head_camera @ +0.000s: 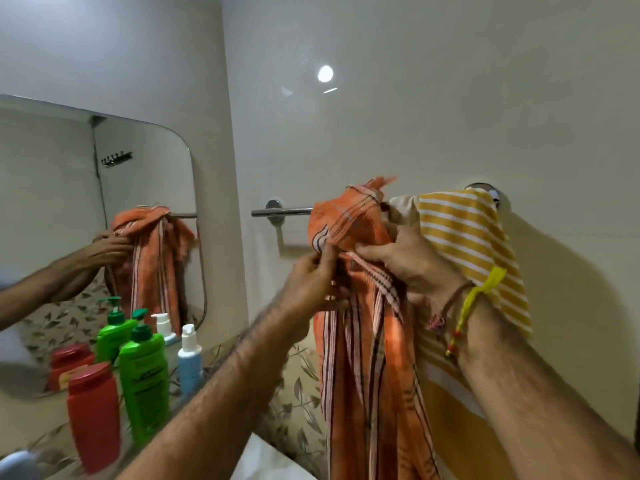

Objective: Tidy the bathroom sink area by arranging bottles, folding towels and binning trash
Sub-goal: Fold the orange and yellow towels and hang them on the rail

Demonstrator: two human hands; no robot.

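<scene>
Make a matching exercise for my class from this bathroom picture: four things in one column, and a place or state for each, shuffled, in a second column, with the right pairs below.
Things
1. orange towel
2. yellow striped towel
3. red bottle
4. blue bottle

Places or states
A. stands nearest the camera in the row of bottles by the mirror
B. hangs at the right end of the towel bar
C. is gripped by both the left hand and the right hand
D. has a white pump top and stands right of the green bottle

Pairs: 1-C, 2-B, 3-A, 4-D
</scene>
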